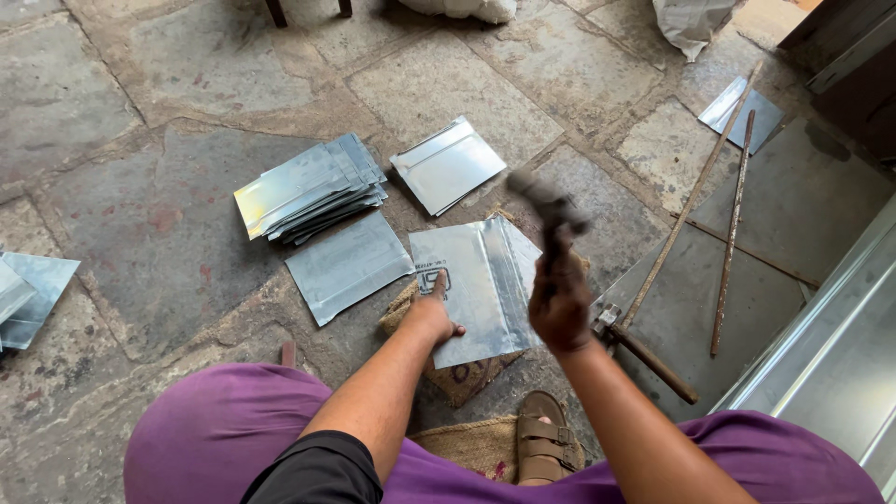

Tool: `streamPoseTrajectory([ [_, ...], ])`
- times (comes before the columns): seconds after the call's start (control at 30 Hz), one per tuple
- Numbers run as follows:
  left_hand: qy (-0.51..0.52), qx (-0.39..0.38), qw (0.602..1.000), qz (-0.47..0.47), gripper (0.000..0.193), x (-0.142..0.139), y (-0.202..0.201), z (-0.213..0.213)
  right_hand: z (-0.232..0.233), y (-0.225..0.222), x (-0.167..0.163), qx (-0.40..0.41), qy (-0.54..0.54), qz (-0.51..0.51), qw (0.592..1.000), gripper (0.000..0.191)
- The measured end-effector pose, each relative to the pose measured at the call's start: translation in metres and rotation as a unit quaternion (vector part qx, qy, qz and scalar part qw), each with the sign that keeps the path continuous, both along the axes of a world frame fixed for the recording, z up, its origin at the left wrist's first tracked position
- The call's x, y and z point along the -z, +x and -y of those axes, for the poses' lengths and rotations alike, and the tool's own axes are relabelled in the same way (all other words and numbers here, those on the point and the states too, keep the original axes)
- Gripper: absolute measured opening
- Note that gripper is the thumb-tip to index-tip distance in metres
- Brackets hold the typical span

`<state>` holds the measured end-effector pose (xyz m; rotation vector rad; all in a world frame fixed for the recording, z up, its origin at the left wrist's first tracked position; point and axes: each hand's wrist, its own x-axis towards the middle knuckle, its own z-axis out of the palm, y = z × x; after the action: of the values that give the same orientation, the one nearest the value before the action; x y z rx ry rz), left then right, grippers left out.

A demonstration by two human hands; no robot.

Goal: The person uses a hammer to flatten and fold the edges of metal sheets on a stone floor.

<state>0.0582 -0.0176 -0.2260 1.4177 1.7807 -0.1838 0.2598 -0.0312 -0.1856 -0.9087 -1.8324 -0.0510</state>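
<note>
Your work surface is a stone-slab floor (140, 121). On it lie a stack of metal sheets (313, 187), a single flat sheet (347, 265) just beside the stack, a folded sheet (448, 165), a burlap mat (462, 378), two rusty rods (733, 224), a second hammer (644, 350) and a large grey sheet (775, 252).

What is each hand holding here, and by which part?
The right hand grips a dark, motion-blurred hammer by the lower end of its handle, head raised. The left hand holds nothing; it presses flat on the near-left corner of the folded grey sheet-metal piece.
</note>
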Motion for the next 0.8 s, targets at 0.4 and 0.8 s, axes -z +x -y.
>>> streamPoseTrajectory([
  [0.4,-0.003,-0.002,1.0,0.005,0.136,-0.011,-0.004,0.007,-0.004,0.002,-0.022,0.058,-0.202,-0.005,0.978,0.052],
  [0.8,0.0,0.004,1.0,0.009,0.139,-0.012,-0.001,0.014,-0.01,0.0,0.042,0.131,-0.505,0.085,0.849,0.045],
])
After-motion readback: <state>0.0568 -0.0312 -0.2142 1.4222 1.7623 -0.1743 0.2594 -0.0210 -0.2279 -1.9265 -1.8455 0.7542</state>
